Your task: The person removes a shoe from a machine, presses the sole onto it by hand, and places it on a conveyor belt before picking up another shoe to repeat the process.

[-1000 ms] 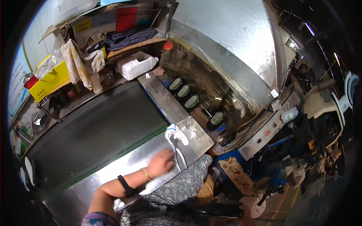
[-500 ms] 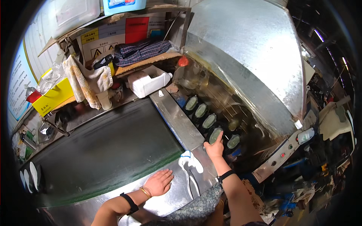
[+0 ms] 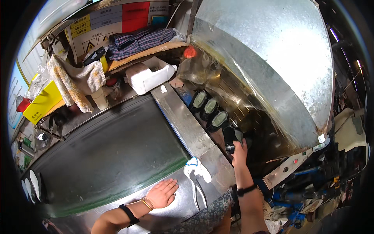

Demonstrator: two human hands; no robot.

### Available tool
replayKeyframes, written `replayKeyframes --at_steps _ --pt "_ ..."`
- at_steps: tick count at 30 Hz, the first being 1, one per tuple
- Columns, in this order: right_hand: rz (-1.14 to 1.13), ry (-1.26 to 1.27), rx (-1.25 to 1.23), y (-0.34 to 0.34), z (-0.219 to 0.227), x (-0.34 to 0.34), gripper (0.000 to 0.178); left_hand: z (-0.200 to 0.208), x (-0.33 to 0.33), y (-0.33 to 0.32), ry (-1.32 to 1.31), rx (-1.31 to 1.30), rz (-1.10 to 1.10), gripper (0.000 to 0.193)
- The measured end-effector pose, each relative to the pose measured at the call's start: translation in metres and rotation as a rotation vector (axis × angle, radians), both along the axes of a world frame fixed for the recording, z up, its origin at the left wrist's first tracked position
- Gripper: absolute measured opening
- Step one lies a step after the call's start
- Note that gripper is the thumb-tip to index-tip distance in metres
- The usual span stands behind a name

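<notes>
My right hand (image 3: 239, 152) is closed on a black shoe (image 3: 230, 136) at the near end of a row, beside the steel ledge. Farther along that row sit other black shoes with pale grey-green ovals showing on top, the nearest of them this shoe (image 3: 217, 121). My left hand (image 3: 164, 193) lies flat, fingers stretched, on the shiny metal edge of the dark belt (image 3: 117, 150). Between my hands lie metal pincers (image 3: 196, 193), with a white glove-like cloth (image 3: 198, 169) at their upper end.
A large sheet-metal hood (image 3: 272, 50) with clear plastic sheeting hangs over the shoes. A control strip with buttons (image 3: 290, 165) stands at right. White-and-black pieces (image 3: 35, 185) rest at the belt's left end. A cut white jug (image 3: 150, 76) and a towel (image 3: 76, 82) are behind.
My right hand has gone from touching the top of a shoe to gripping a black shoe, which is now tilted. My left hand stays flat in place. The head view has shifted slightly.
</notes>
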State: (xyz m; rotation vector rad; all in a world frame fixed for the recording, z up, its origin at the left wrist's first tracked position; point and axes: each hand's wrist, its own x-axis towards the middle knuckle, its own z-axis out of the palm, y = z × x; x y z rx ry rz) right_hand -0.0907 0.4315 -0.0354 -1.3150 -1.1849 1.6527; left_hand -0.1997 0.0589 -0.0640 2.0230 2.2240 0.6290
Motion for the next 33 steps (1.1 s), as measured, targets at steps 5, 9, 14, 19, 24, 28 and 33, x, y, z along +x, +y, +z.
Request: replayKeyframes --at_steps 5,9,14,19,24,28,33 --pt "0.155 -0.394 0.695 0.062 -0.056 -0.012 0.082 -0.006 0.003 0.007 0.004 0.002 -0.02 0.04" --pt "0.21 -0.519 0.839 0.074 -0.068 -0.018 0.087 -0.002 0.004 0.009 0.011 0.005 -0.025 0.04" --pt "0.115 -0.451 0.523 0.089 -0.099 -0.012 0.09 -0.009 0.003 0.015 0.013 0.033 -0.04 0.04" --pt "0.566 -1.387 1.309 0.048 -0.065 -0.066 0.072 -0.002 -0.001 0.002 0.038 -0.024 0.006 0.042" --pt "1.022 -1.068 1.469 0.068 -0.035 -0.146 0.06 -0.005 -0.003 0.01 0.027 -0.053 -0.026 0.041" --pt "1.172 -1.218 1.618 0.116 -0.061 -0.199 0.059 -0.009 -0.003 0.012 -0.004 -0.082 -0.027 0.041" --pt "0.817 -1.312 1.365 0.135 -0.079 -0.275 0.061 -0.019 0.006 0.007 -0.162 -0.06 -0.01 0.044"
